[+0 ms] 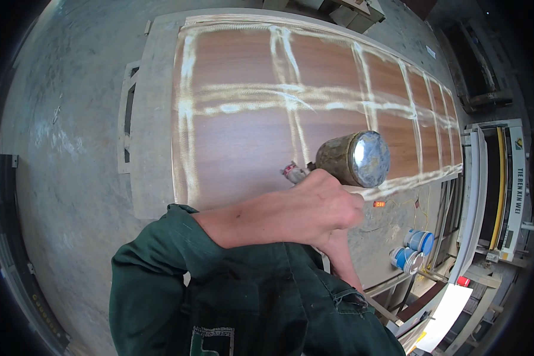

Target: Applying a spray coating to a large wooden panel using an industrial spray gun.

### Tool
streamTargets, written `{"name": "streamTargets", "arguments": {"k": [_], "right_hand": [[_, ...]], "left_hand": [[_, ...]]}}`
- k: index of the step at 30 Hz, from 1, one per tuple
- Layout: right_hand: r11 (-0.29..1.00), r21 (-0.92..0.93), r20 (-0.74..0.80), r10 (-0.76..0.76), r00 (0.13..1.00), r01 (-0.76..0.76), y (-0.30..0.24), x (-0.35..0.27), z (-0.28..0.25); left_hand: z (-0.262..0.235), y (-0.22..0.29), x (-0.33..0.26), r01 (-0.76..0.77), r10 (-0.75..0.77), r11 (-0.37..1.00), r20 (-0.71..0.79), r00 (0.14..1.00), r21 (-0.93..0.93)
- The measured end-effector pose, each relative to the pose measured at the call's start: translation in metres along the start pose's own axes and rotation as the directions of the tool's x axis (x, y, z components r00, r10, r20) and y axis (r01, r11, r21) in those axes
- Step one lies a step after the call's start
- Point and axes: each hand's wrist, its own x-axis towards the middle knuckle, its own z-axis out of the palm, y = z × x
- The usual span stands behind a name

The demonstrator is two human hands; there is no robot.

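Observation:
A spray gun (293, 172) with a dented, paint-stained metal cup (353, 159) is held over the near edge of a long brown panel (237, 139). Its nozzle points left, and the cup leans to the right. My left hand (329, 199) reaches across from the left and is closed at the gun's body, its fingers curled mostly out of sight. Below it, my right hand (333, 240) shows only near the wrist; the left hand hides its fingers. Pale, whitish bands run along the panel's edges and cross it in a grid.
The panel rests on a larger grey board (151, 136). Two blue-and-white paint cans (406, 259) stand on the floor at the right, near an orange-lit device (379, 204) and a thin yellow cable. Metal racks and a long white machine part (513, 190) line the right side.

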Motion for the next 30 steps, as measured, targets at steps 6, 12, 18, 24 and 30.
{"name": "streamTargets", "arguments": {"k": [6,12,18,24,30], "right_hand": [[0.996,0.092,-0.010,-0.002,1.000,0.003,-0.011,0.002,0.001],[0.997,0.056,-0.055,-0.056,0.997,0.059,-0.017,0.005,0.004],[0.993,0.120,-0.102,0.016,0.995,-0.004,-0.006,-0.001,0.005],[1.000,-0.020,-0.159,-0.018,0.987,0.015,-0.019,0.007,0.008],[0.927,0.374,-0.075,0.072,0.995,-0.038,-0.002,0.013,0.005]], "left_hand": [[-0.009,-0.001,-0.002,0.066,-0.073,0.996,0.135,0.988,0.059],[-0.003,0.001,-0.001,0.022,-0.034,0.991,0.090,0.995,0.129],[0.017,-0.013,-0.008,-0.018,0.044,0.992,-0.199,0.979,0.128],[0.015,-0.015,-0.005,-0.056,0.079,0.982,-0.127,0.989,0.178],[0.041,0.000,-0.004,-0.163,0.332,0.836,-0.247,0.910,0.524]]}}
